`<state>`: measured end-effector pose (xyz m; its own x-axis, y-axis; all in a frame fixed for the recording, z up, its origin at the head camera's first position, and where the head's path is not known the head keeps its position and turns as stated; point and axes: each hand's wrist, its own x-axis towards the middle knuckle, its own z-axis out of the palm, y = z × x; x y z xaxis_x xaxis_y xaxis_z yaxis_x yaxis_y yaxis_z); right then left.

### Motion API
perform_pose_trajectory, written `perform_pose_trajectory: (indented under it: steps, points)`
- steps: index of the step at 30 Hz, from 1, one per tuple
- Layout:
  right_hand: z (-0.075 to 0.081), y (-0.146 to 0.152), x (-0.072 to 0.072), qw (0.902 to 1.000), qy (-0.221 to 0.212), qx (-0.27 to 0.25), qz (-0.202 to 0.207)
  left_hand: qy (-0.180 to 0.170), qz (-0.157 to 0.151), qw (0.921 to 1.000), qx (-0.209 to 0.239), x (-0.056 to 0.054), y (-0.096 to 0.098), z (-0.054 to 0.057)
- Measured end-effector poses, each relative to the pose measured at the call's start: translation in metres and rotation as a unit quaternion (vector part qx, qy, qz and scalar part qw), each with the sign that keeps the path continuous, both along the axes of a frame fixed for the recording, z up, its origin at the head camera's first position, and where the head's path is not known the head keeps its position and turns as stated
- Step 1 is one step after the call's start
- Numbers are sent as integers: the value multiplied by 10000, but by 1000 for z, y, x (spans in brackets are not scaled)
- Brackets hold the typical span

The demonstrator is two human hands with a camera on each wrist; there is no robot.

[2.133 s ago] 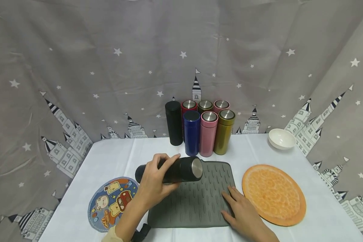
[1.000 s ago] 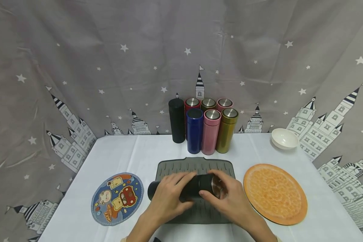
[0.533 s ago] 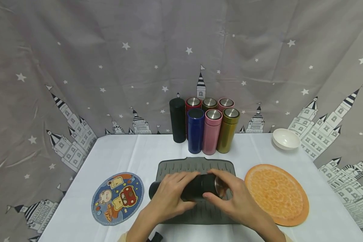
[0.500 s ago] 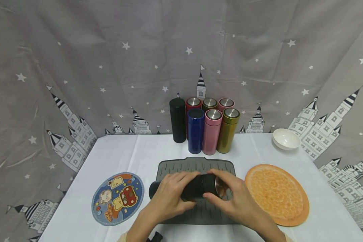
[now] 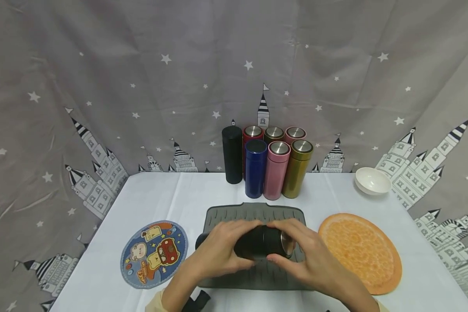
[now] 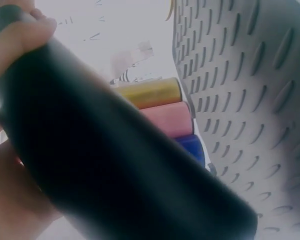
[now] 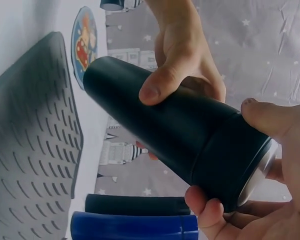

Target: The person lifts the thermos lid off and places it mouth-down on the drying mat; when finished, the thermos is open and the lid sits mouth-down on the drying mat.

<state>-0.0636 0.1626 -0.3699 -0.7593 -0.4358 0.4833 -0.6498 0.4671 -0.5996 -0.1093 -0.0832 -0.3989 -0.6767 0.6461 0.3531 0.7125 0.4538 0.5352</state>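
A black thermos bottle point(image 5: 253, 243) lies sideways above the grey ridged mat point(image 5: 257, 277), its steel-topped lid pointing right. My left hand point(image 5: 222, 249) grips the bottle's body, thumb on the near side. Around the lid point(image 7: 230, 160) curl the fingers and thumb of my right hand point(image 5: 306, 251). In the right wrist view a thin seam shows between lid and body. The left wrist view has the dark bottle body point(image 6: 115, 140) across it, held clear of the mat.
Behind the mat stand several upright thermoses, among them a blue one point(image 5: 255, 169), a pink one point(image 5: 276, 171), a gold one point(image 5: 297, 169) and a black one point(image 5: 232, 154). A round cartoon mat point(image 5: 154, 255) lies left, an orange round mat point(image 5: 360, 251) right, a white bowl point(image 5: 372, 181) back right.
My right hand has come off the grey mat onto the bottle's lid. My left hand has brought the bottle lower and to the right. In the last half second, little has changed.
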Motion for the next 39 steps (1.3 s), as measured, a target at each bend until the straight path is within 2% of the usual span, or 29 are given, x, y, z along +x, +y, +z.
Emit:
perform_pose_trajectory:
  steps: [5, 9, 17, 21, 23, 25, 27, 29, 31, 33, 36, 39]
  points:
    - [4, 0, 3, 9997, -94, 174, 116, -777, -388, 9962, 12, -4, -2, 6]
    - [6, 1, 5, 9991, 26, 329, 273, -1281, -585, 9900, -63, -7, -3, 7]
    - [8, 4, 6, 9959, -130, 601, 662, -1641, -744, 9835, -149, -10, -6, 5]
    - [6, 4, 1, 9943, 493, 465, 819, -1758, -702, 9819, -59, -10, -7, 6]
    - [4, 3, -2, 9936, 789, 350, 726, -1627, -575, 9850, -63, -9, -7, 7]
    - [2, 2, -5, 9958, 776, 263, 408, -1272, -334, 9912, -127, -7, -5, 8]
    - [0, 2, -6, 9989, 413, 228, -54, -769, -53, 9969, -176, -4, -1, 8]
    - [-1, 0, -6, 9982, -95, 227, -543, -199, 272, 9991, -258, -2, 3, 8]
    - [-1, -3, -6, 9931, -587, 257, -982, 350, 556, 9971, -371, 0, 6, 7]
    - [1, -7, -7, 9849, -1084, 297, -1316, 728, 756, 9932, -494, 2, 9, 6]
    - [3, -11, -8, 9740, -1625, 238, -1559, 886, 881, 9902, -620, 5, 11, 5]
    - [3, -12, -7, 9736, -1753, 31, -1463, 654, 836, 9924, -630, 4, 10, 5]
